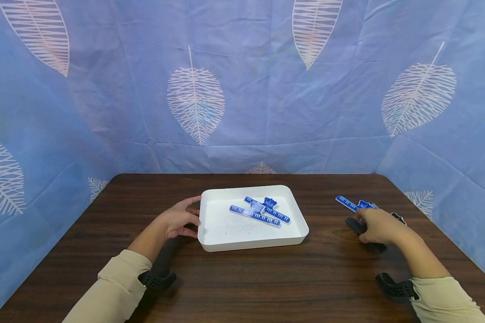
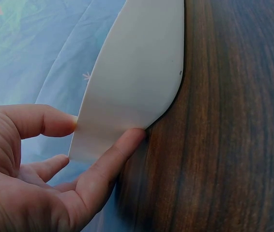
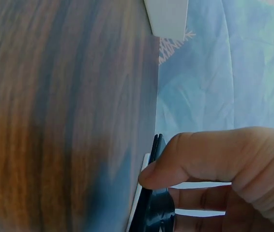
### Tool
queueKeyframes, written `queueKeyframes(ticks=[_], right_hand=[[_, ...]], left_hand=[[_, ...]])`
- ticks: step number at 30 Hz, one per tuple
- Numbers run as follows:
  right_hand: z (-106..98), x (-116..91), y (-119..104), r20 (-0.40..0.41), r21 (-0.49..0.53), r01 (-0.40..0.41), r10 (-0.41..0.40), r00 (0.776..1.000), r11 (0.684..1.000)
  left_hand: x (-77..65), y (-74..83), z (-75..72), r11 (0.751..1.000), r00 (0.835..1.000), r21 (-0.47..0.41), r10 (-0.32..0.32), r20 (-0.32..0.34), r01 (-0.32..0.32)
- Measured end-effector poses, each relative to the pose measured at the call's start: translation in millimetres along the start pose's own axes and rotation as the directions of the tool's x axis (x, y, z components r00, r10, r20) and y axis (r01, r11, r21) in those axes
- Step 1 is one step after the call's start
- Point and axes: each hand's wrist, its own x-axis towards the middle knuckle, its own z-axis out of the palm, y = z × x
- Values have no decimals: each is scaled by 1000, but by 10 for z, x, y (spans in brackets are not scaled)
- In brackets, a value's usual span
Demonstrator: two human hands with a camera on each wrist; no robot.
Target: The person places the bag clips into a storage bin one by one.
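A white tray stands mid-table, holding two crossed blue clips with piano-key print, one upper clip and one lower clip. My left hand touches the tray's left side from outside. In the left wrist view its thumb lies against the wall near the base, and the index fingertip meets the rim. Off to the right, my right hand pinches a long black clip between thumb and fingers. The hand covers the clip's middle.
Just beyond the right hand lies another blue piano-key clip. A black-and-white clip part shows behind that hand. The dark wooden table ends at a blue leaf-patterned cloth hanging at the back and sides.
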Motion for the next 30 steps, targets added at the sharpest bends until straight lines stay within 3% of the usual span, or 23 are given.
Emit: queueKeyframes(ticks=[30], right_hand=[[-237, 12, -436, -42, 18, 154, -153, 987, 988]], left_hand=[[-1, -12, -6, 1000, 1000, 0, 8, 6, -8]])
